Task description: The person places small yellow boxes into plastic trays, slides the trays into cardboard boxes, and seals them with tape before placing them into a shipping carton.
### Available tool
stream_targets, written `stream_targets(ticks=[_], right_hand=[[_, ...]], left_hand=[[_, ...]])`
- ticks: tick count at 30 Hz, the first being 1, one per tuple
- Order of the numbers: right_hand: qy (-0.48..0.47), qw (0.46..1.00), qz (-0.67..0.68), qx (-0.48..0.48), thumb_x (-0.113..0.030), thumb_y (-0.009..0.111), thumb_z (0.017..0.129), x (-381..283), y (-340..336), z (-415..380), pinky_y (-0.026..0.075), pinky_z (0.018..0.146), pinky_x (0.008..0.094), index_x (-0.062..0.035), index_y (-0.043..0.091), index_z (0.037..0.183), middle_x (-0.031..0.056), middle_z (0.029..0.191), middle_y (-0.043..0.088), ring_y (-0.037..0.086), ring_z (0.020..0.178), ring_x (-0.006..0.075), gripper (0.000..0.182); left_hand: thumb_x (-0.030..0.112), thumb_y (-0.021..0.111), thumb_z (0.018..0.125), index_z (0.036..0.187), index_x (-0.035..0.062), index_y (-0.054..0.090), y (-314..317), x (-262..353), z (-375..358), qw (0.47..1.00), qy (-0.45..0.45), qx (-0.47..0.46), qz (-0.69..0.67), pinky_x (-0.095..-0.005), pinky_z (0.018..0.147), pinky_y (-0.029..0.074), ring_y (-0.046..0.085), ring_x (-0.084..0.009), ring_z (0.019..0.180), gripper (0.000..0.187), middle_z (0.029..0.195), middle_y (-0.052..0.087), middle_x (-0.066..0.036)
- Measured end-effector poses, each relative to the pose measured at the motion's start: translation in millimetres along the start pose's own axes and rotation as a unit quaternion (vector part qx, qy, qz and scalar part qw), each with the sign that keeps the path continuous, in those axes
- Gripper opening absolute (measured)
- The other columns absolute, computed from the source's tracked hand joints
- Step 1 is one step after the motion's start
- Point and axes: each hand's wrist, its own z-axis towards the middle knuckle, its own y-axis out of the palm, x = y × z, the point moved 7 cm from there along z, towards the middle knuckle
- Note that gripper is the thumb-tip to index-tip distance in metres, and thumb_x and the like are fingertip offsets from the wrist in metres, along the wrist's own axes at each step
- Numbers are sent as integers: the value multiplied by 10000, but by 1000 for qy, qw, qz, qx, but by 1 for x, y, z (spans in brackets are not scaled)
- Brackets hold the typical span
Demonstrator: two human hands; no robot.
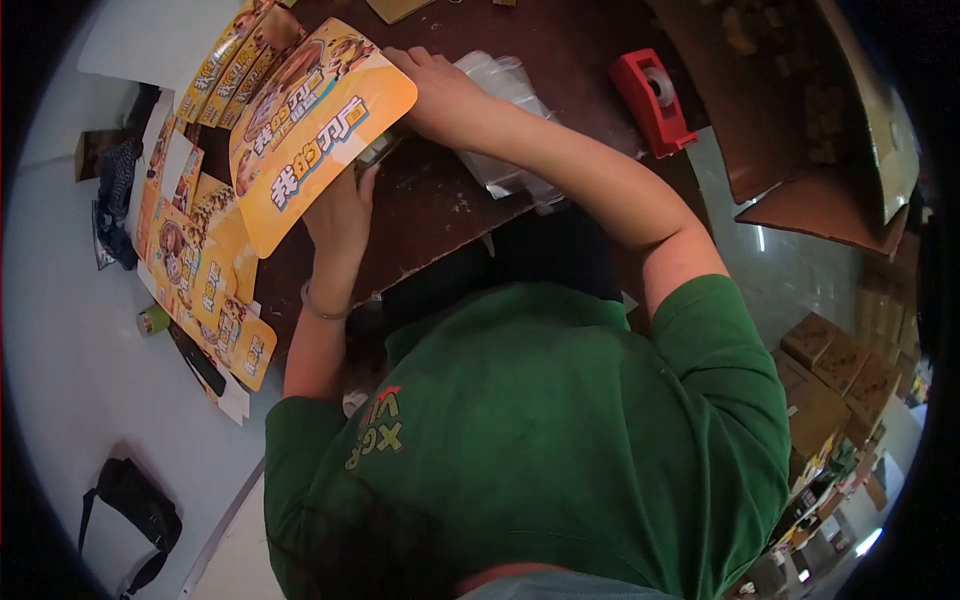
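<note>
A yellow printed carton (pixel 330 130) with a large rounded flap stands tilted at the upper left of the table, between my hands. My left hand (pixel 342 212) grips its lower side, thumb raised; the other fingers are hidden behind the flap. On the far side, my right hand (pixel 435 92) is closed at the carton's edge, its fingertips partly covered. Something clear or whitish shows under the flap between the hands, too covered to make out. Just beyond my right wrist lie clear plastic packages (pixel 505 85) on the dark table (pixel 440 215).
Several matching yellow cartons (pixel 225 70) stand at the upper left, with flat printed ones (pixel 205 285) below. A red tape dispenser (pixel 655 105) sits right of the plastic. A large open cardboard box (pixel 790 110) is at the right. A black bag (pixel 135 515) lies lower left.
</note>
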Motion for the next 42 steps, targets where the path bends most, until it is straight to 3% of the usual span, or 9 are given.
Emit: stream_targets(ticks=[9, 16, 20, 22, 32, 34, 36, 39, 42], right_hand=[[-87, 993, -66, 46, -192, 561, 843, -51, 8, -29, 375, 960, 338, -82, 713, 923, 47, 1045, 646, 531, 1100, 193, 203], [33, 956, 279, 85, -157, 584, 841, 28, -10, 4, 522, 818, 469, -15, 680, 993, 181, 1013, 665, 621, 994, 374, 228], [228, 939, 254, -36, -355, 629, 891, 79, 21, 16, 518, 881, 417, -12, 655, 1173, 187, 1106, 675, 642, 1042, 347, 445], [262, 915, 249, -181, -420, 655, 873, 76, 52, 23, 519, 878, 420, -8, 659, 1168, 184, 1098, 680, 646, 1043, 336, 507], [130, 894, 357, -236, -354, 717, 843, -27, 54, -11, 495, 881, 447, 37, 620, 1153, 258, 1040, 659, 631, 1006, 416, 508], [101, 915, 366, -139, -340, 667, 887, -38, 29, -12, 487, 893, 460, 44, 566, 1202, 253, 1034, 653, 624, 1011, 411, 507], [160, 867, 465, -82, -325, 608, 946, -45, -3, -7, 495, 882, 410, 12, 471, 1347, 231, 1054, 649, 640, 1010, 338, 542], [168, 740, 627, -178, -327, 598, 972, -86, -24, -2, 501, 859, 340, -29, 417, 1432, 176, 1140, 611, 624, 1023, 226, 577], [82, 842, 513, -144, -188, 767, 846, -109, -47, -9, 509, 844, 322, -28, 442, 1419, 147, 1192, 563, 600, 1010, 220, 678]], left_hand=[[248, 689, 877, 1133, 76, 669, 11, -13, 16, 995, 15, -23, -95, -437, 859, 482, 618, -336, 1010, 309, 1092, 660, -147], [136, 662, 904, 1186, -20, 617, 0, -105, -11, 943, -103, 104, -298, -323, 867, 504, 647, -216, 992, 325, 1113, 678, -127], [141, 522, 1000, 1469, 30, 352, -8, -157, -10, 742, -272, 187, -584, -318, 1068, 359, 465, -184, 1269, 511, 1374, 501, -70], [276, 502, 1019, 1505, 71, 307, 14, -175, -2, 785, -290, 184, -516, -370, 1081, 352, 420, -202, 1325, 562, 1459, 413, -84], [348, 432, 1034, 1489, 119, 328, 56, -170, -117, 561, -371, 158, -723, -430, 1061, 438, 482, -269, 1295, 520, 1467, 431, -118], [361, 395, 1044, 1493, 124, 321, 107, -252, -166, 403, -223, 116, -880, -419, 1083, 415, 465, -275, 1307, 514, 1464, 431, -128], [389, 350, 1050, 1522, 124, 271, 26, -198, -160, 582, -364, 185, -703, -411, 1096, 392, 477, -290, 1292, 547, 1457, 435, -150], [415, 309, 1064, 1530, 42, 215, -48, -144, -145, 529, -341, 142, -764, -365, 1074, 401, 485, -264, 1299, 604, 1381, 510, -194], [327, 530, 987, 1543, 32, 171, -72, -126, -142, 625, -217, 70, -746, -331, 1083, 373, 438, -226, 1329, 725, 1423, 471, -189]])
